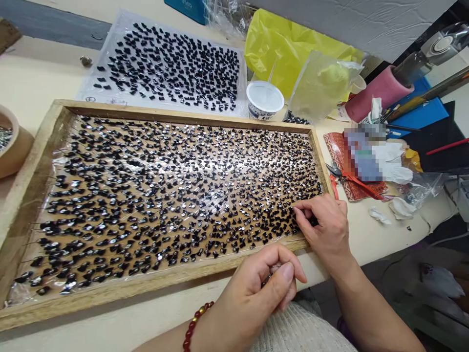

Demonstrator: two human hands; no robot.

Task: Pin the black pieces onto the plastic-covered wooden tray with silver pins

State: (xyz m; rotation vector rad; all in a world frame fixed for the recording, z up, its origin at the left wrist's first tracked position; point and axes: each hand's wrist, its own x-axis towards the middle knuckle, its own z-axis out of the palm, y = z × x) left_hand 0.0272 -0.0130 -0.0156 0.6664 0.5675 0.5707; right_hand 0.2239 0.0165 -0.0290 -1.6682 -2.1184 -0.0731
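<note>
A shallow wooden tray (40, 146) lies in front of me, lined with clear film and covered with several rows of small glossy black pieces (176, 195). My right hand (326, 230) rests on the tray's near right corner, fingertips pinched down among the black pieces. My left hand (262, 288) hovers just in front of the tray's near edge, fingers curled closed with thumb against forefinger around something small that I cannot make out. A red bead bracelet (194, 320) circles my left wrist.
A plastic sheet (91, 73) with more black pieces lies behind the tray. A white cup (264, 99), yellow bags (286, 49), a pink roll (377, 93), red-handled scissors (355, 182), tissue scraps and a round container (10, 146) at the left edge crowd the table.
</note>
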